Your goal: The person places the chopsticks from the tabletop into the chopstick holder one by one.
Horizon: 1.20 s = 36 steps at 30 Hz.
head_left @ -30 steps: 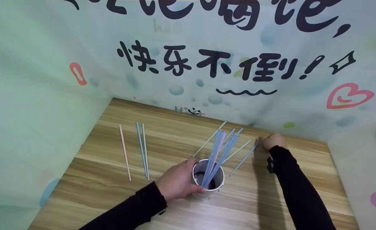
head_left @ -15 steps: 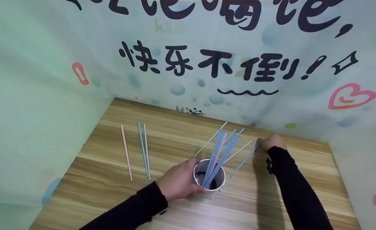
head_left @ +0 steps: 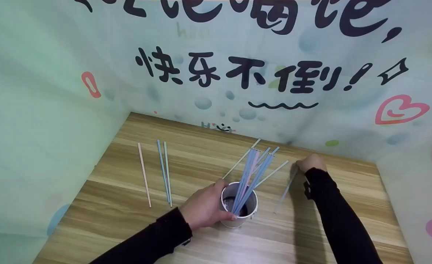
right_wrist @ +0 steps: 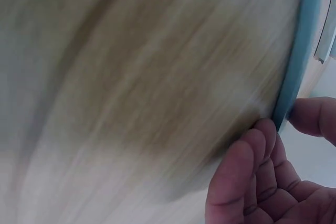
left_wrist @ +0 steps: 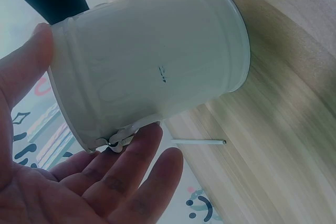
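My left hand [head_left: 204,207] grips a small white metal bucket [left_wrist: 152,51] standing on the table, thumb at its near rim and fingers round the far side. A bundle of blue and pink straws [head_left: 246,179] leans in the bucket toward the back right. My right hand [head_left: 312,164], farther back and to the right, pinches the far end of a blue straw [right_wrist: 299,51] between thumb and fingertips. In the head view this straw's near end is blurred. The right wrist view shows the fingertips close over the wood.
Left of the bucket lie a pink straw [head_left: 144,174], a blue straw [head_left: 163,170] and a pale straw [head_left: 167,172]. A pale straw [head_left: 239,165] and a pale green straw [head_left: 277,171] lie behind the bucket. A printed cloth wall [head_left: 208,99] borders the wood-grain table [head_left: 109,220].
The blue straw in my right hand has swung, its near end moving right and toward me, away from the bucket. My left hand and the bucket have stayed put.
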{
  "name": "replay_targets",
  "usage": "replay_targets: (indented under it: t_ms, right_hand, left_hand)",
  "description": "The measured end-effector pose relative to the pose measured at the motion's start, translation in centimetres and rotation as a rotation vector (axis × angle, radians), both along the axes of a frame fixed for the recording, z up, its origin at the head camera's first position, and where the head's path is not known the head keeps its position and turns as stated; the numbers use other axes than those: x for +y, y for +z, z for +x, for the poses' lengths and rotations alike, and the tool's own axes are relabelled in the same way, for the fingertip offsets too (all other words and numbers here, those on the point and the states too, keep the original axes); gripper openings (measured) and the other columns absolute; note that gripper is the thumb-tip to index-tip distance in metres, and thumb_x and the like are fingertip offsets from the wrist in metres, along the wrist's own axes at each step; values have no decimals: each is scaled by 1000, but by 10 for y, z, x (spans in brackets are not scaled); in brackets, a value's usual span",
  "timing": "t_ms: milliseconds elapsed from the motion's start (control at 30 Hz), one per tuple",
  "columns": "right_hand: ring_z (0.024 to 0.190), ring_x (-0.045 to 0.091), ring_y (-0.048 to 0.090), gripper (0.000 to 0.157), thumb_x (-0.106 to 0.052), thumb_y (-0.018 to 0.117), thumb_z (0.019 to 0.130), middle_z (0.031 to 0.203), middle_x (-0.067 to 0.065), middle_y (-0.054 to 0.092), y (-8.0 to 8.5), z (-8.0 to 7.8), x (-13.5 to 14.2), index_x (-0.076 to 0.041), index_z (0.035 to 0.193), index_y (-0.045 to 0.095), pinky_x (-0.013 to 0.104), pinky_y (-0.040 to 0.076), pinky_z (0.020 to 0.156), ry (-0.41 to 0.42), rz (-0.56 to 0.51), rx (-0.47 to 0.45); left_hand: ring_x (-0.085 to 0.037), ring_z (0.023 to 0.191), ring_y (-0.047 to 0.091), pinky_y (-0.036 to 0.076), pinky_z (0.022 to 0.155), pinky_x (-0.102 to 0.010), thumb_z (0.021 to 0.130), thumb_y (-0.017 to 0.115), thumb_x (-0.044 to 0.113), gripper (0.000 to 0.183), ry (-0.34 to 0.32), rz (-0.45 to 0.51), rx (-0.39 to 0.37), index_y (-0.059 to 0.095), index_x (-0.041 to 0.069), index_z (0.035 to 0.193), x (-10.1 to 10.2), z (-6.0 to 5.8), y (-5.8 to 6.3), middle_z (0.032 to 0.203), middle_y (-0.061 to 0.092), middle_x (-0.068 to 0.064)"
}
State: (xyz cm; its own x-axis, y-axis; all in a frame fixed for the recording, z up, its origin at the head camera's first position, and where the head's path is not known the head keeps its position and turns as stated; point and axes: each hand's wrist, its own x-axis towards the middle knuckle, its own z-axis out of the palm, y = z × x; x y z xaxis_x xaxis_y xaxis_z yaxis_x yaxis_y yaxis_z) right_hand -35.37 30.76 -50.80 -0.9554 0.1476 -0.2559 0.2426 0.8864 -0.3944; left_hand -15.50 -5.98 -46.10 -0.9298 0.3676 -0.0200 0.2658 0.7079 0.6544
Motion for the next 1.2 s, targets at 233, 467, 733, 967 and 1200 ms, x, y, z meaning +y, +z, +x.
replay_targets:
  t_ms: [233, 467, 733, 967, 1200]
  right_hand:
    - [48, 13, 39, 44, -25, 57, 95, 50, -7, 38, -4, 5, 2, -17, 54, 41, 28, 39, 51, 15, -51, 11]
    - [50, 14, 40, 45, -30, 56, 96, 52, -7, 37, 0, 7, 5, -17, 56, 41, 30, 39, 54, 41, -16, 14]
    - [50, 14, 52, 43, -27, 56, 97, 50, -6, 56, 14, 14, 7, -12, 58, 60, 30, 44, 66, 108, -54, 53]
    - [60, 13, 63, 32, -23, 53, 101, 62, -1, 67, 34, 24, 12, 0, 84, 68, 28, 47, 69, 95, -133, 97]
    - [71, 17, 68, 29, -21, 52, 104, 80, 10, 72, 61, 39, 16, 5, 106, 66, 26, 51, 70, 76, -251, 148]
  left_hand:
    - [-29, 110, 68, 55, 94, -45, 74, 90, 42, 80, -3, 5, 7, 50, 6, 132, 1, -1, 0, 121, 70, -15]
    - [-30, 111, 68, 55, 95, -46, 74, 90, 41, 80, -4, 15, -7, 50, 5, 134, 1, -1, 1, 123, 69, -16]
    - [-30, 110, 68, 55, 96, -46, 75, 90, 38, 77, -21, 32, 22, 51, 4, 131, 0, -1, -1, 121, 70, -17]
    - [-31, 113, 67, 53, 99, -48, 74, 90, 38, 80, -11, 46, 4, 50, 3, 135, -1, -1, -2, 125, 68, -17]
    - [-31, 117, 65, 52, 102, -49, 74, 90, 38, 83, 2, 47, -35, 49, 6, 138, 1, -1, 0, 129, 67, -17]
